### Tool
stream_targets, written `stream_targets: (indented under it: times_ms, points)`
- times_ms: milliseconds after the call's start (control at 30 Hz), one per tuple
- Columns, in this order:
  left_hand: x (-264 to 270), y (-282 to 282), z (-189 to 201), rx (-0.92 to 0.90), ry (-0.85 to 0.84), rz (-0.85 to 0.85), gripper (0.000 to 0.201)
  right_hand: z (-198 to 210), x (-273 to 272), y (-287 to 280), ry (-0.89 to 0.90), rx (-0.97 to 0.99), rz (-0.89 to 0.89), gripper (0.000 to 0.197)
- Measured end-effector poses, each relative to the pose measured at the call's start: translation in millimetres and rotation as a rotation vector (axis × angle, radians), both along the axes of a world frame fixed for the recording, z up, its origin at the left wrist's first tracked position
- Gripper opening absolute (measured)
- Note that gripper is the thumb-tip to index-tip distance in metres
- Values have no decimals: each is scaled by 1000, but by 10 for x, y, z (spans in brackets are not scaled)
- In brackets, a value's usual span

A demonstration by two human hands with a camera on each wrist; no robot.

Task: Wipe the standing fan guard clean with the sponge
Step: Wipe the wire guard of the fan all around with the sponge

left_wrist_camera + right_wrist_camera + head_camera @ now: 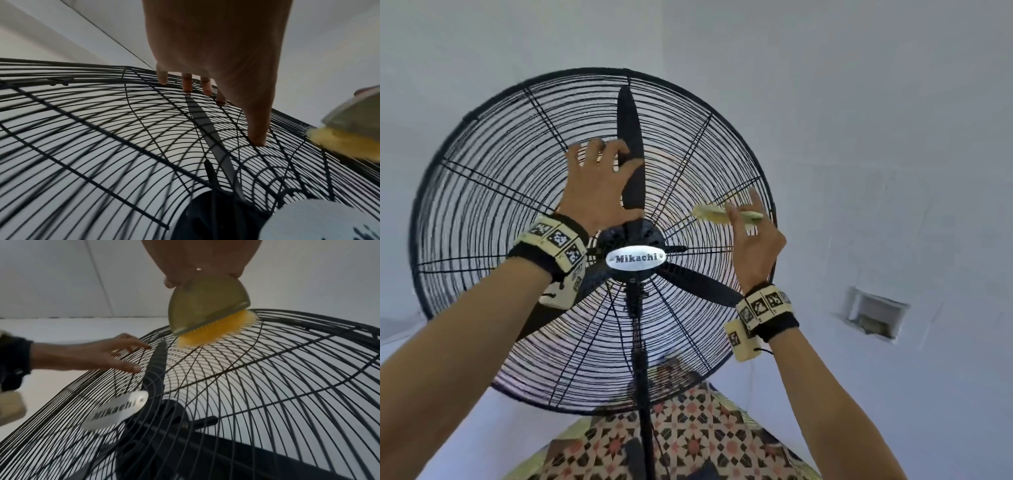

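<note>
Left hand [599, 181] spread flat, fingertips on the black wire fan guard [482, 192] above the Mikachi badge [635, 257] (blades behind the wires), right hand [755, 240] pinching yellow-green sponge [726, 216] against guard's right side.

We see the fan guard [493, 178], a round black wire cage of fine rings crossed by straight spokes, bulging outward, with a shiny oval "Mikachi" badge at its centre. It stands upright on a black pole, black blades behind the wires. The sponge [207, 308], flat with an olive-green back and a fuzzy yellow face, lies yellow side against the guard's upper right wires.
</note>
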State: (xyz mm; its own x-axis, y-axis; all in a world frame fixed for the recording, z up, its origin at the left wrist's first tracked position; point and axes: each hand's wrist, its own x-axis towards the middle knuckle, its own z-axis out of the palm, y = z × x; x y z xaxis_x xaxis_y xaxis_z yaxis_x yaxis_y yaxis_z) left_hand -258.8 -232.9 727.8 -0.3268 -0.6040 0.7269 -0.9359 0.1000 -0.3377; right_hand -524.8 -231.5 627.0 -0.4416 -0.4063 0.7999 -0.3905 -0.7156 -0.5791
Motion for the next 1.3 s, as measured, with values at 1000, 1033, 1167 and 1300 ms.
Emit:
stream_targets:
  times_ms: [1000, 1033, 1167, 1300]
  points:
    - [-273, -60, -104, -26, 96, 49, 97, -199, 172, 78, 400, 180, 322, 27]
    - [-269, -64, -103, -29, 97, 49, 98, -272, 245, 100, 475, 180, 350, 20]
    - [-228, -60, -108, -31, 93, 48, 99, -244, 207, 52, 342, 101, 310, 19]
    - [-227, -43, -103, -15, 89, 56, 99, -89, 151, 15, 171, 49, 190, 16]
